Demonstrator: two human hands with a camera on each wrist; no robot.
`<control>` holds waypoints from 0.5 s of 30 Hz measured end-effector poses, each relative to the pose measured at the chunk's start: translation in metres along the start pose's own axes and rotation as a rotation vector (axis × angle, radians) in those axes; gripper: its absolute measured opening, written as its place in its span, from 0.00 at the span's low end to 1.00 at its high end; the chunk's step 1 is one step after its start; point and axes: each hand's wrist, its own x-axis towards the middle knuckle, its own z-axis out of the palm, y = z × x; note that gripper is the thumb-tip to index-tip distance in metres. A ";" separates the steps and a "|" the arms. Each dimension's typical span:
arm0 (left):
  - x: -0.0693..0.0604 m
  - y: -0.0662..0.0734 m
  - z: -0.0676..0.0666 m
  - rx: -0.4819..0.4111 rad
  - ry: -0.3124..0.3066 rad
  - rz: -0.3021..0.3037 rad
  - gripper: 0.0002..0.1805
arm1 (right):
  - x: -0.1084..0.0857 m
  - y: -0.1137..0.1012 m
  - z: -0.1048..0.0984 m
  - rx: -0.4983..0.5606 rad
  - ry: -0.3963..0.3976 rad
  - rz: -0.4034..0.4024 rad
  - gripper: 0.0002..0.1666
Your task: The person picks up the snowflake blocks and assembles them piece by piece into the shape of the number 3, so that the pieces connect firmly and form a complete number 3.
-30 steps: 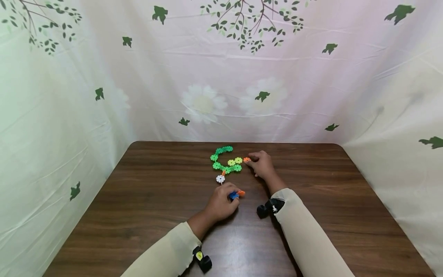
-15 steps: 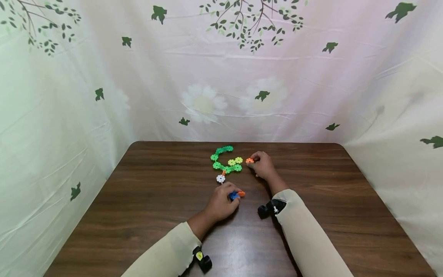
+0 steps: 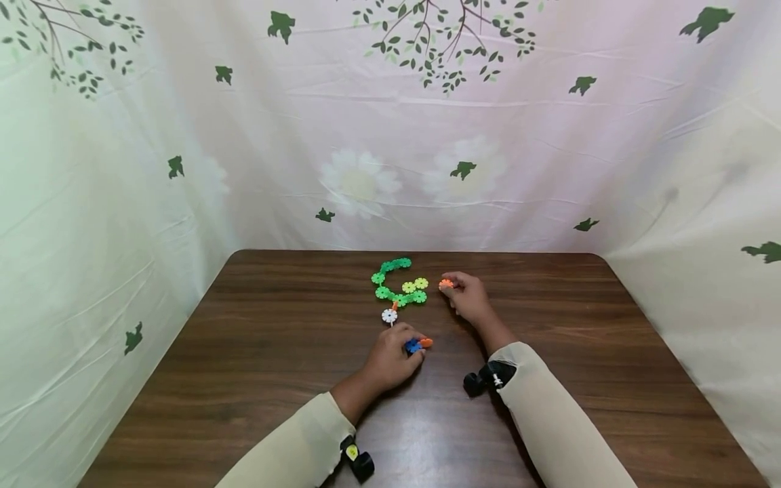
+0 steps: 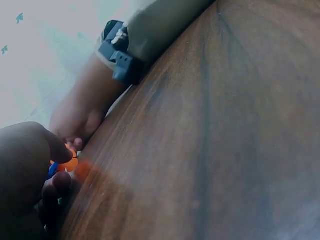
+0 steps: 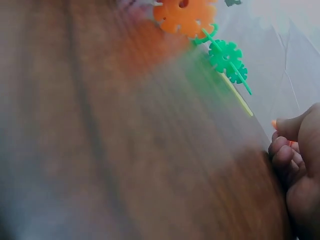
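Observation:
My left hand [image 3: 389,358] pinches a blue flower-shaped interlocking disc [image 3: 413,346], with an orange disc [image 3: 426,343] joined at its right side. Just beyond these fingers lies a white disc [image 3: 389,315], linked by a narrow orange piece [image 3: 394,306] to a curved chain of green discs [image 3: 382,292]. Two yellow discs [image 3: 419,282] sit inside the curve. To their right, my right hand [image 3: 470,298] holds another orange disc [image 3: 447,284] between thumb and fingers, apart from the chain. In the right wrist view, that hand [image 5: 302,160] mostly hides its disc, only an orange edge [image 5: 274,124] showing.
The brown wooden table [image 3: 256,352] reaches back to a pale cloth [image 3: 268,169] printed with leaves and birds, which hangs behind it and along both sides. A black wrist camera [image 3: 358,461] is strapped at the left sleeve, another [image 3: 485,379] at the right.
My right hand has drawn slightly to the right with its orange disc, widening the gap to the yellow discs. The left hand and the chain have stayed in place.

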 end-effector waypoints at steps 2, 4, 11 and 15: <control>0.000 0.000 0.000 -0.003 -0.002 -0.002 0.11 | -0.005 -0.001 -0.001 -0.006 -0.008 -0.009 0.22; 0.000 -0.001 0.000 0.001 -0.001 0.000 0.11 | -0.009 -0.003 -0.002 -0.011 -0.018 -0.017 0.23; -0.001 -0.004 0.001 0.000 -0.019 -0.015 0.11 | -0.029 -0.010 -0.006 -0.011 -0.052 0.003 0.25; 0.000 -0.002 0.001 -0.015 -0.013 -0.018 0.10 | -0.041 -0.014 -0.007 -0.012 -0.070 0.030 0.25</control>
